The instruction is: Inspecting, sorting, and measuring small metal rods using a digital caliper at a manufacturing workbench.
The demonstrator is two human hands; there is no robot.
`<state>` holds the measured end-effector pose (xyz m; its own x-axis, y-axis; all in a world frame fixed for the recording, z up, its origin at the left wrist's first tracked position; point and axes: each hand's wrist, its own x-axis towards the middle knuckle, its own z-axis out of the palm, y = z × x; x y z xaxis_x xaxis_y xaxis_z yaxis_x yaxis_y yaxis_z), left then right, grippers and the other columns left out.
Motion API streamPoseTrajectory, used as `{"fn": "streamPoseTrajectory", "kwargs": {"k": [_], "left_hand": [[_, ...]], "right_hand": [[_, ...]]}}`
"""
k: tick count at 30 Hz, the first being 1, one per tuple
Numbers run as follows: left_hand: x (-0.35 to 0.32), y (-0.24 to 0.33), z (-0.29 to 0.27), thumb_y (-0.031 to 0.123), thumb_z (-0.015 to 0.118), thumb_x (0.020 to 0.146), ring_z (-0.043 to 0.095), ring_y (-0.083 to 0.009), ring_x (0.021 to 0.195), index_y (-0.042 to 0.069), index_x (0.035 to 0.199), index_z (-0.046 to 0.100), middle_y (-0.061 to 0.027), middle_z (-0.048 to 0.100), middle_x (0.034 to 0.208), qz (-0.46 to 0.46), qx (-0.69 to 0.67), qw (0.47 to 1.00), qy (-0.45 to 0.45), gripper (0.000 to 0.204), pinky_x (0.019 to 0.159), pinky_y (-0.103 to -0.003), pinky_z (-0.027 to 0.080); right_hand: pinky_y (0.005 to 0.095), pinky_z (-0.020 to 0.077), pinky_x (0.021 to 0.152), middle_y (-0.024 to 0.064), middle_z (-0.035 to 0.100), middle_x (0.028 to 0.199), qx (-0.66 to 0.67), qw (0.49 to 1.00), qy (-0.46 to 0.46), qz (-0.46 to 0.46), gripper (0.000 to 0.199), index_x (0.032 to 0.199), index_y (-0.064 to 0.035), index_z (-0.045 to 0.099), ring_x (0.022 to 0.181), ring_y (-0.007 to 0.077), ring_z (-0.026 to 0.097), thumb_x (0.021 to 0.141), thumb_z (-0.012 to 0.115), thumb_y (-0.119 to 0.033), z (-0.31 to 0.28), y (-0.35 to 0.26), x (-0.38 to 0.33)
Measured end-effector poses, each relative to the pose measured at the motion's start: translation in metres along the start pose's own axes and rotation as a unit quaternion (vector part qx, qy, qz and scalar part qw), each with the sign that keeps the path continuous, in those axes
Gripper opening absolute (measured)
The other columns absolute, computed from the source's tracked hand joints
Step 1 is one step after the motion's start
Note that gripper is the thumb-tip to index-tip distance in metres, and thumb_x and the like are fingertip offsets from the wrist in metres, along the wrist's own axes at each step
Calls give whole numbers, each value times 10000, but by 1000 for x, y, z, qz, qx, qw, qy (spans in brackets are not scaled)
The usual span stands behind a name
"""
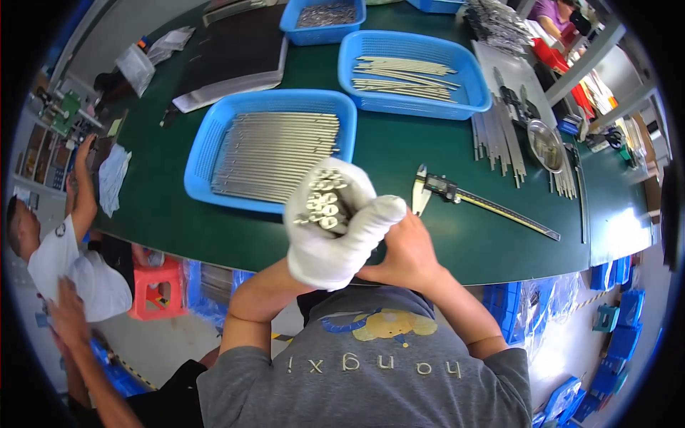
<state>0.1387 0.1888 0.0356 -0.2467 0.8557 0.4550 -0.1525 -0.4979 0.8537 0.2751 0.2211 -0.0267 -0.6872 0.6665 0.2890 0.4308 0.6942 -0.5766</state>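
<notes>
My left hand (332, 246), in a white glove, is wrapped round a bundle of thin metal rods (325, 201) whose shiny ends point up at me. Bare and curled, my right hand (410, 246) is close against the glove's right side. Its fingertips, and whatever they may hold, are hidden behind the glove. Just beyond my left hand, a blue plastic basket (200, 160) holds a layer of similar rods (278, 153) lying side by side. To the right of my hands, a digital caliper (492, 207) lies on the green tabletop (389, 153).
Farther back are a blue basket of pale rods (457, 107), a blue basket of small metal parts (325, 36) and a dark flat case (228, 57). Flat metal strips (503, 143) and a metal bowl (546, 146) lie right. A person (78, 264) is at the left.
</notes>
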Motion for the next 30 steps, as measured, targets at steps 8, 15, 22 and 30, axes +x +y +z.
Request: {"fn": "streamPoseTrajectory", "kwargs": {"k": [8,15,22,30], "left_hand": [[-1,-15,16,10,669,754,446,-66,566,53,763,460,-20,510,649,-42,88,994,-51,214,530,-204,378],[2,-9,24,54,707,726,443,-52,489,60,652,467,0,492,558,-40,129,988,-72,251,458,-201,354],[4,-19,27,147,771,688,490,-56,441,52,598,477,-25,526,512,8,121,991,-47,322,411,-201,377],[11,-21,25,143,752,708,490,-50,466,47,610,494,-26,547,536,-22,136,990,-34,292,430,-219,390]], "right_hand": [[369,453,598,62,497,761,-55,991,111,51,387,767,-68,561,726,246,537,523,741,-308,38,27,-2],[381,462,514,52,513,743,-14,990,63,128,204,738,-111,533,638,271,573,639,653,-244,51,37,-1],[402,475,534,59,538,793,-4,991,60,122,159,757,-117,547,646,288,584,688,606,-247,47,35,-3],[366,488,657,155,530,1008,19,991,-8,131,729,1255,-124,423,816,302,580,586,698,-212,-23,-3,3]]}}
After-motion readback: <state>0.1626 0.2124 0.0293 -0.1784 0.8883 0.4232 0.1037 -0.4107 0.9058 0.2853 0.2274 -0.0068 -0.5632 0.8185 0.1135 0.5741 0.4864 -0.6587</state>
